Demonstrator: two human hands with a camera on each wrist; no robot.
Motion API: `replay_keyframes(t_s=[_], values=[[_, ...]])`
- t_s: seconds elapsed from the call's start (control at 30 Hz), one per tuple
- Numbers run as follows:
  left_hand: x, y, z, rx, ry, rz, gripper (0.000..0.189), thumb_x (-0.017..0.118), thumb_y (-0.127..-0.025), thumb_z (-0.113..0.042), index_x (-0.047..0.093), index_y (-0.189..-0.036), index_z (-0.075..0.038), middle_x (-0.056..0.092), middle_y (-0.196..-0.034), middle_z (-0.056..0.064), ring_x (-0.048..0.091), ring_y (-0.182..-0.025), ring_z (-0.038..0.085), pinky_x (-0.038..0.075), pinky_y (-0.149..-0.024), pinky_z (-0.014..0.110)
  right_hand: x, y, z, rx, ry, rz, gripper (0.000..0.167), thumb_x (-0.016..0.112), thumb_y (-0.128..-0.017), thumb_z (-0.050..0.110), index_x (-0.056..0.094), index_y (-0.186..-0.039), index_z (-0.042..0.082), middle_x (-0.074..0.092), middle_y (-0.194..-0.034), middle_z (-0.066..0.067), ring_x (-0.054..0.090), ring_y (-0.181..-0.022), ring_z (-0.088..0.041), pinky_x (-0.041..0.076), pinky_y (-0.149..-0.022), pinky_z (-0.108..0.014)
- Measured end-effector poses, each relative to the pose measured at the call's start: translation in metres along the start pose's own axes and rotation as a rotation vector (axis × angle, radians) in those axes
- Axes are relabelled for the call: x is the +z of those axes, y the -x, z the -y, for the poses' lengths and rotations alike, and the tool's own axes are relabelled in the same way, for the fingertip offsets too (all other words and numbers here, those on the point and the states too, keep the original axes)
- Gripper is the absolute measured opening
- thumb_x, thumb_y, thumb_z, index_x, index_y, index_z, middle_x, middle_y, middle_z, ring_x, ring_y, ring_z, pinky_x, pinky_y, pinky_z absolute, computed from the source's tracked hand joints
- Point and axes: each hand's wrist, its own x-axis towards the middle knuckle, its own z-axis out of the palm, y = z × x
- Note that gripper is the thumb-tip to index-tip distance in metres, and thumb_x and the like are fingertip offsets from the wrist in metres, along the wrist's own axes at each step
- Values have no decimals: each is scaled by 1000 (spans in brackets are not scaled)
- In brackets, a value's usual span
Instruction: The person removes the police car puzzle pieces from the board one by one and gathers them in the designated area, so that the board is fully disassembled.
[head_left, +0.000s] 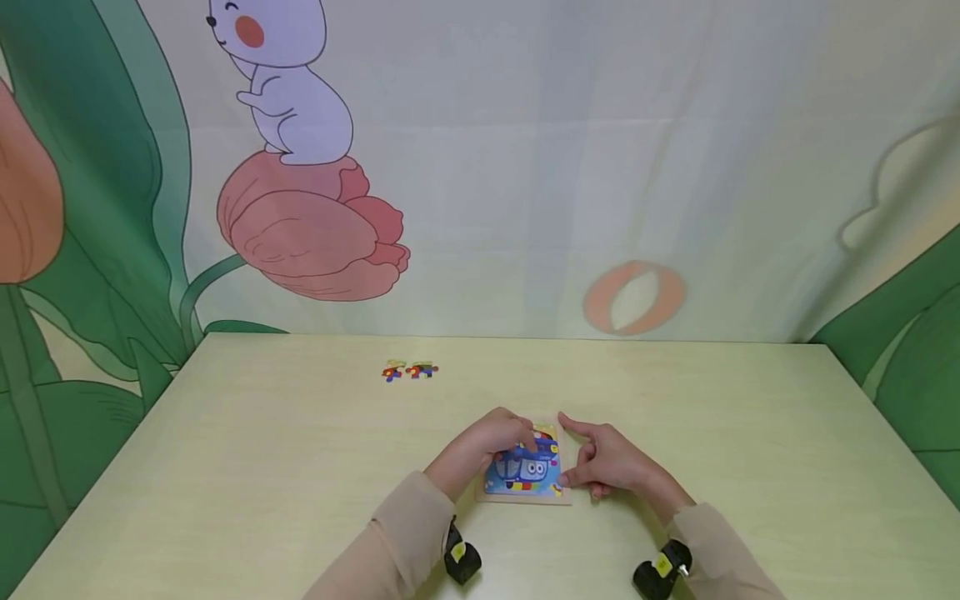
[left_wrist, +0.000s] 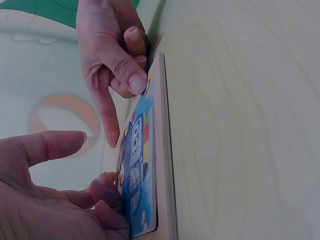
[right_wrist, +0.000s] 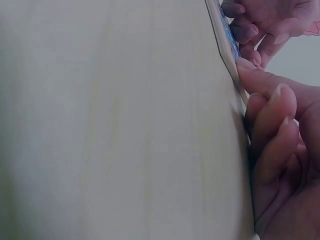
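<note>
A small jigsaw puzzle [head_left: 525,473] with a blue cartoon police vehicle lies in a thin wooden tray [head_left: 525,500] on the table. My left hand [head_left: 495,439] reaches over its upper left part, fingertips touching the picture. In the left wrist view, the thumb of that left hand [left_wrist: 50,200] stands clear of the puzzle. At the tray's right side, my right hand [head_left: 611,458] rests with its index finger stretched to the top corner and its thumb on the lower right border. Its other fingers are bent. The left hand hides part of the picture.
Two loose jigsaw pieces [head_left: 422,370] [head_left: 393,371] lie near the back of the light wooden table [head_left: 262,450], left of the tray. Behind the table's far edge hangs a printed curtain [head_left: 487,167]. Each wrist carries a black camera [head_left: 461,558].
</note>
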Motion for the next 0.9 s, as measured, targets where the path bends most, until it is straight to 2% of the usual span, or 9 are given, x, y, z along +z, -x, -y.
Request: replay_keyframes(t_s=[0.13,0.27,0.37,0.43,0.53,0.63,0.77,0.9], values=[[0,-1,2,7,1,23,43,65,-75,-3,58,-118,1,55,-119,14,46,-97,27,35,-88,44,0,-1,-1,7,-11,-3,89,76,-72,14,23,-143,4,49,-51,1,40,-36,-8,34,-39,-19],[0,-1,8,95,-85,14,41,63,-77,-2,57,-117,1,57,-112,13,49,-97,26,37,-92,45,0,-1,-2,11,-26,-3,89,76,-72,13,23,-143,4,50,-51,1,41,-36,-8,35,-39,-19],[2,-2,12,178,-188,-48,38,65,-77,-3,57,-114,1,59,-96,9,51,-86,21,43,-82,38,1,-1,-1,13,-25,-9,89,76,-72,12,23,-143,5,51,-51,0,41,-35,-8,35,-38,-19],[5,-3,13,219,-260,-101,35,68,-76,-5,59,-109,0,57,-84,5,50,-77,18,43,-73,32,0,0,0,12,-18,-18,89,76,-72,12,23,-143,5,50,-50,0,42,-35,-8,35,-38,-19],[10,-5,13,239,-379,-186,33,73,-74,-12,62,-103,-2,56,-78,2,50,-71,15,43,-65,29,0,0,0,8,-14,-24,89,76,-72,13,23,-143,5,50,-50,0,41,-35,-8,34,-38,-19],[15,-5,13,229,-487,-267,34,77,-71,-19,62,-99,-6,58,-79,0,51,-69,13,43,-61,28,1,0,0,7,-18,-18,89,76,-72,14,23,-143,5,49,-50,0,41,-35,-8,34,-39,-19],[21,-6,13,230,-546,-333,37,79,-68,-22,61,-99,-10,58,-79,-3,51,-67,12,41,-55,27,1,0,0,10,-24,-15,89,75,-72,13,23,-143,5,50,-50,0,42,-35,-8,34,-39,-19],[24,-6,13,240,-558,-349,40,80,-67,-24,61,-100,-11,58,-79,-3,51,-66,12,39,-53,27,1,0,-1,8,-26,-16,89,76,-72,13,24,-143,5,50,-50,0,42,-35,-8,35,-38,-19]])
